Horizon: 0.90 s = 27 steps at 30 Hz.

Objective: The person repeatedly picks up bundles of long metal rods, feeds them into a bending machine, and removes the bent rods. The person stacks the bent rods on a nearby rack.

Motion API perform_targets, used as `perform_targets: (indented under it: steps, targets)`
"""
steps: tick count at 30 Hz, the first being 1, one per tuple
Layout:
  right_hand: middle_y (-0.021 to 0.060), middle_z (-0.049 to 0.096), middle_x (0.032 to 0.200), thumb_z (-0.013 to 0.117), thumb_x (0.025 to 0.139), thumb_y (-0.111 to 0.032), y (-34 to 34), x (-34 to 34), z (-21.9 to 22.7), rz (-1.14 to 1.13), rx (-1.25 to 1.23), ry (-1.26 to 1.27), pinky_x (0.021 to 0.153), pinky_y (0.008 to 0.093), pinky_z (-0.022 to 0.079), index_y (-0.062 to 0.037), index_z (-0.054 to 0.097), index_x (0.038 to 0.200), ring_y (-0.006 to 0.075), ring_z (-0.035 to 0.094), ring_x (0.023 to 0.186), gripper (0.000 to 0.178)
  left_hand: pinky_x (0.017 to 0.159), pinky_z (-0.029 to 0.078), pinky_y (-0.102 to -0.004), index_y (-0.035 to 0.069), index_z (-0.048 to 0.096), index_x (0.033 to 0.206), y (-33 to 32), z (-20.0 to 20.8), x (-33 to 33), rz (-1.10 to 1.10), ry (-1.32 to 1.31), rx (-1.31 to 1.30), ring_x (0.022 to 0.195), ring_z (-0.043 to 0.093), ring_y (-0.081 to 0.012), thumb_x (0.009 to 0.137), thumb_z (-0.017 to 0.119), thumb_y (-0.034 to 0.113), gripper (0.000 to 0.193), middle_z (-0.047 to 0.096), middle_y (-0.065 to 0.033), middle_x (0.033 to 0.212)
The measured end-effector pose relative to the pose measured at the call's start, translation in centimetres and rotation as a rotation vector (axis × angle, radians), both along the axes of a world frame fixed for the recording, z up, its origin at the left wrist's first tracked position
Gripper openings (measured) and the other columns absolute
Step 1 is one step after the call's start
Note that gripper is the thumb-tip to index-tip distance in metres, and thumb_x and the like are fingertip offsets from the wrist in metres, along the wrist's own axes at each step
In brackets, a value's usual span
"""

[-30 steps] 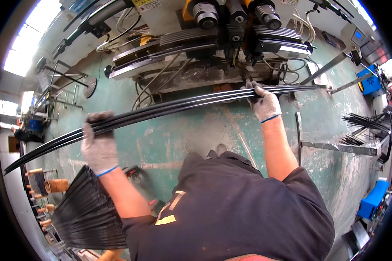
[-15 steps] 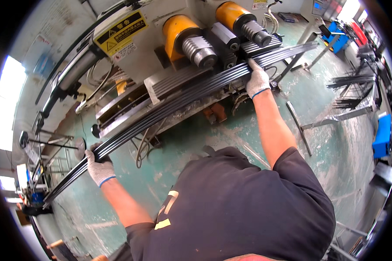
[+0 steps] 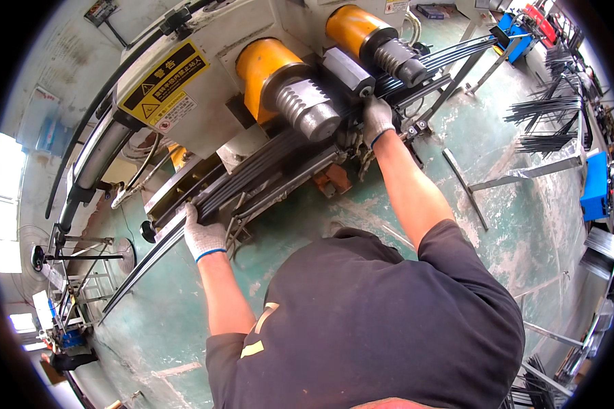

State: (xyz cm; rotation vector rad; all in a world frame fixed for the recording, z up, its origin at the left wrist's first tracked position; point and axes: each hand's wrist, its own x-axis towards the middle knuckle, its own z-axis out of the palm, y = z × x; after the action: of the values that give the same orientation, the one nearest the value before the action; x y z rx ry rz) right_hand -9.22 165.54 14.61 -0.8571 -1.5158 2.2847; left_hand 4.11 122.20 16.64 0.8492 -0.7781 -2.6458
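Observation:
A bundle of long, thin dark metal bars [image 3: 155,256] slants from the lower left up under the machine's rollers to the far right. My left hand [image 3: 206,235], in a pale knitted glove with a blue cuff, is closed on the bundle, thumb on top. My right hand [image 3: 377,121], gloved the same way, grips the bars just below a grey hexagonal block [image 3: 348,71]; its fingertips are hidden. Over the bars, between my hands, juts a ribbed steel roller [image 3: 308,108] on an orange cylinder [image 3: 269,63]. The bundle's middle is blurred.
A second ribbed roller [image 3: 400,63] sits farther right. The machine's body carries a yellow warning sign [image 3: 164,80]. At left stands a fan [image 3: 39,258]. A rack of thin dark rods [image 3: 546,112] and a blue box [image 3: 595,185] are at right.
The bars have moved away from me, in under the rollers. My left hand has gone up and right with them, and my right hand has shifted slightly left. The view has shifted too.

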Motion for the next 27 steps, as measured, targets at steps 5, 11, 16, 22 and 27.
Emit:
perform_targets:
  steps: [5,11,16,22,27]
  targets:
    - [0.011,0.073,0.099,0.063,0.097,-0.025,1.7,-2.2,-0.7,-0.032,0.072,0.036,0.08,0.0372,0.054,0.0024,0.07,0.112,0.0247,0.07,0.088,0.032,0.116,0.043,-0.0519,-0.004,0.063,0.128,-2.4,-1.8,-0.9,-0.15,0.136,0.027,0.127,0.059,-0.0354,0.106,0.053,0.027,0.04,0.067,-0.0181,0.131]
    - [0.0194,0.071,0.115,0.062,0.094,-0.058,1.8,-2.8,-3.3,-0.088,0.017,-0.028,0.087,0.042,0.05,0.0117,0.066,0.119,0.0253,0.062,0.095,0.074,0.116,0.044,-0.0507,-0.005,0.064,0.126,-12.8,-5.2,-0.2,0.221,0.115,-0.033,0.124,0.062,-0.0339,0.11,0.043,0.025,0.04,0.069,-0.0185,0.126]
    - [0.009,0.069,0.103,0.055,0.102,-0.06,0.0,0.9,-1.1,-0.033,0.067,0.105,0.08,0.0364,0.051,0.0047,0.068,0.117,0.0181,0.061,0.089,0.068,0.114,0.045,-0.0486,0.0,0.066,0.123,-4.9,-3.8,-0.5,0.166,0.051,-0.069,0.121,0.063,-0.0319,0.107,0.053,0.028,0.035,0.069,-0.015,0.125]
    - [0.0108,0.065,0.129,0.052,0.106,-0.033,2.1,3.8,-4.7,0.051,0.796,-0.049,0.097,0.0342,0.05,0.0,0.06,0.133,0.0224,0.063,0.11,0.043,0.117,0.038,-0.0583,-0.005,0.061,0.129,0.6,-1.3,-0.6,0.055,0.141,0.057,0.126,0.057,-0.0395,0.105,0.055,0.034,0.046,0.064,-0.021,0.131]
    - [0.0102,0.034,0.167,0.035,0.107,-0.026,9.1,5.4,-13.9,0.37,0.499,0.073,0.124,0.0329,0.025,-0.0093,0.035,0.16,0.0228,0.032,0.153,0.056,0.115,0.042,-0.0537,-0.003,0.062,0.126,-7.8,-2.9,1.8,0.313,0.182,0.06,0.125,0.059,-0.0367,0.109,0.046,0.035,0.044,0.066,-0.0185,0.127]
